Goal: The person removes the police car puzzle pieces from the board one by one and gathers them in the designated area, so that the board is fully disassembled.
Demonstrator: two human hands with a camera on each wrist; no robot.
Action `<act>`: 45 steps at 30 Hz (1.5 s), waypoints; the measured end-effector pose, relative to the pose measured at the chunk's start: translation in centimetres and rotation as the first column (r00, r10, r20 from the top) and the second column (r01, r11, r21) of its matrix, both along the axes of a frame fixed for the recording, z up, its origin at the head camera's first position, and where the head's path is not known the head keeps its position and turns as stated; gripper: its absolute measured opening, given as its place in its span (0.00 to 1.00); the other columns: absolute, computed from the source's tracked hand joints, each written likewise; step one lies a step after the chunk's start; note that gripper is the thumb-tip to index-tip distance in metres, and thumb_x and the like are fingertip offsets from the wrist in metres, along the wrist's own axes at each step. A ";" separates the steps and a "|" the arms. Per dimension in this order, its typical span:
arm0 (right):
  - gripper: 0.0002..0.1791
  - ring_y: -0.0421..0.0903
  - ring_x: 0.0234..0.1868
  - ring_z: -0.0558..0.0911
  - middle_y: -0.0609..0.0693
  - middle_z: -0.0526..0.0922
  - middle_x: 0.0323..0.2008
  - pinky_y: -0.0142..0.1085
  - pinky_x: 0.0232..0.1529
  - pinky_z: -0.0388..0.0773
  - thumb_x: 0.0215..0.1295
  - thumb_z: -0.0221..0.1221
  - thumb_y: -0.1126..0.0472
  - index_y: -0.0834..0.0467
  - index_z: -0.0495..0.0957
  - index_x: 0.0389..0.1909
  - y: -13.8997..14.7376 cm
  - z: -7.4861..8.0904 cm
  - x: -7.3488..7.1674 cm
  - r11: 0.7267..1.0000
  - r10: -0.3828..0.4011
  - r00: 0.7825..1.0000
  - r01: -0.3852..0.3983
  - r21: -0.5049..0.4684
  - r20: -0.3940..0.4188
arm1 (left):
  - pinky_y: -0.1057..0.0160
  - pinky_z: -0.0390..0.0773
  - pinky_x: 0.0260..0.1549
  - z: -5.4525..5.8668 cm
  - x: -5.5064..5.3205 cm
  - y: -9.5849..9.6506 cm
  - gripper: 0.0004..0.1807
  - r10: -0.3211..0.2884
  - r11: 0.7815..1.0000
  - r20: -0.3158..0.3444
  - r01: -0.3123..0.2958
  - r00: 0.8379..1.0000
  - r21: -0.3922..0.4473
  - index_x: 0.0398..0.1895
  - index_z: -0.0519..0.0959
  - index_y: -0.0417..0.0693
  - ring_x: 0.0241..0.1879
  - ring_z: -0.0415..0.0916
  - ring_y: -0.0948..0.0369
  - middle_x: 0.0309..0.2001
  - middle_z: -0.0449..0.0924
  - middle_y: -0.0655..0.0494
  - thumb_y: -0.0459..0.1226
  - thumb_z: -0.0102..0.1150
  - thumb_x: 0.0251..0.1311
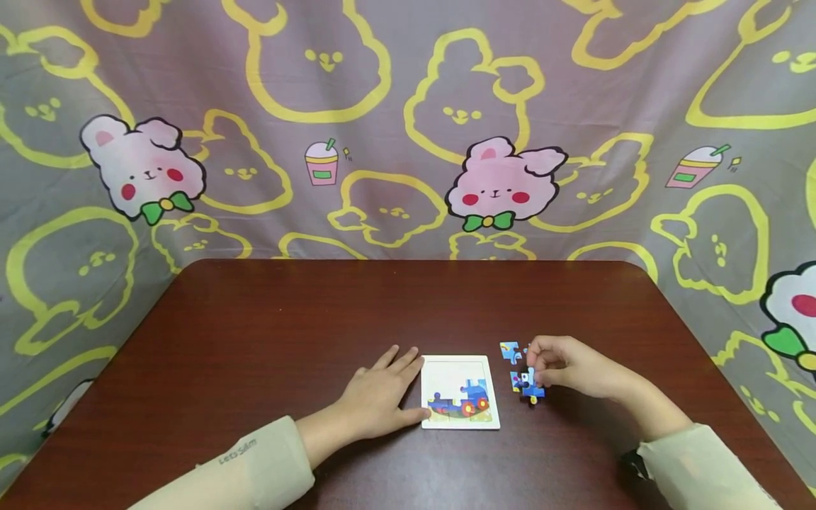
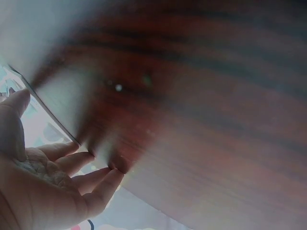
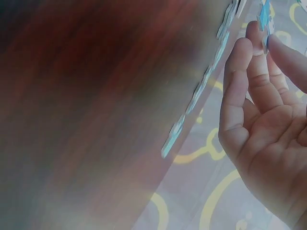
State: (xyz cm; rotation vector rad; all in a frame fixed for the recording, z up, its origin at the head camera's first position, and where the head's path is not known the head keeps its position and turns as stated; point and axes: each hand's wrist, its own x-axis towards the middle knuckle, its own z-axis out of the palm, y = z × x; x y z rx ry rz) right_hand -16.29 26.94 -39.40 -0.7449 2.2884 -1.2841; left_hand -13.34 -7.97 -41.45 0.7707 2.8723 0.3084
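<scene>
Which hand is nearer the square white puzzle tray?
Left. The left hand touches the tray at its left edge; the right hand is apart, right of it, pinching a blue puzzle piece.

Small dark lettering (image 1: 238,451) runs along the left sleeve (image 1: 255,476), left of the puzzle board (image 1: 446,372) and nearer the person; it seems to begin "Lets", the rest being too blurred to read.

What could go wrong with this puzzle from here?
The right hand pinches a puzzle piece by its fingertips, so it could slip. Loose pieces lie close by and might get knocked. The left hand is only at the left edge of the puzzle board, which may shift under pressure.
</scene>
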 end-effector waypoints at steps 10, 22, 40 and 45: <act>0.06 0.40 0.30 0.81 0.56 0.80 0.26 0.33 0.34 0.79 0.64 0.58 0.74 0.68 0.72 0.39 1.9 -0.1 0.0 1.000 -0.014 0.998 0.015 0.005 -0.064 | 0.32 0.72 0.53 -0.2 -0.1 -0.1 0.47 0.003 1.000 0.011 -0.003 1.000 -0.003 0.75 0.63 0.52 0.77 0.54 0.48 0.77 0.59 0.56 0.66 0.57 0.58; 0.06 0.43 0.29 0.80 0.55 0.81 0.26 0.32 0.33 0.78 0.64 0.56 0.76 0.68 0.71 0.40 2.5 -0.2 -0.6 0.999 -0.028 0.998 0.031 0.037 -0.062 | 0.31 0.71 0.55 -0.2 -0.2 0.0 0.47 0.004 1.000 0.014 -0.004 1.000 -0.010 0.76 0.62 0.53 0.77 0.53 0.48 0.77 0.58 0.56 0.67 0.55 0.58; 0.08 0.33 0.29 0.75 0.43 0.80 0.28 0.31 0.31 0.75 0.61 0.64 0.68 0.58 0.75 0.38 2.2 0.3 -0.7 0.931 -0.053 0.968 0.136 0.338 -0.244 | 0.33 0.72 0.54 -0.3 -0.2 -0.1 0.47 0.001 1.000 0.004 -0.001 1.000 -0.016 0.75 0.63 0.53 0.77 0.54 0.48 0.77 0.58 0.56 0.67 0.56 0.57; 0.09 0.33 0.28 0.74 0.42 0.80 0.27 0.30 0.30 0.74 0.60 0.66 0.67 0.57 0.76 0.38 2.4 0.5 -0.7 0.918 -0.065 0.957 0.169 0.360 -0.282 | 0.33 0.72 0.54 -0.3 -0.2 -0.1 0.47 -0.002 1.000 0.003 0.002 1.000 -0.018 0.75 0.63 0.53 0.77 0.54 0.48 0.77 0.58 0.56 0.67 0.56 0.58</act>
